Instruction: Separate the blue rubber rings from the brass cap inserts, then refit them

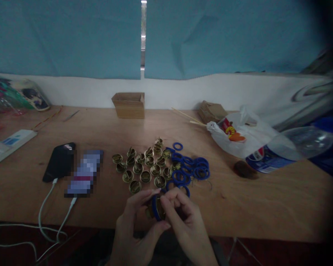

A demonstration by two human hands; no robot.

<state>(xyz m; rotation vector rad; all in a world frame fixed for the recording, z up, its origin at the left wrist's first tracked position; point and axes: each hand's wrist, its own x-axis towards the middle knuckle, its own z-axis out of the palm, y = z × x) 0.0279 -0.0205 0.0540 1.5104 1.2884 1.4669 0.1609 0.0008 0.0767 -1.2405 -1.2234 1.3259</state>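
Observation:
Both hands meet at the near edge of the wooden table (266, 207). My left hand (133, 229) pinches a round brass part (158, 211) with a blue ring (154, 207) round its rim. Fingers of my right hand (185, 221) are closed on the same part and ring from the right. Just beyond the hands lie several brass parts (144, 166) in loose rows. A pile of several blue rubber rings (191, 168) lies to their right.
Two phones (59, 160) (84, 171) on white cables lie to the left. A small cardboard box (129, 105) stands at the back. At the right lie a white plastic bag (238, 135), a plastic bottle (288, 147) on its side and a dark lump (244, 170).

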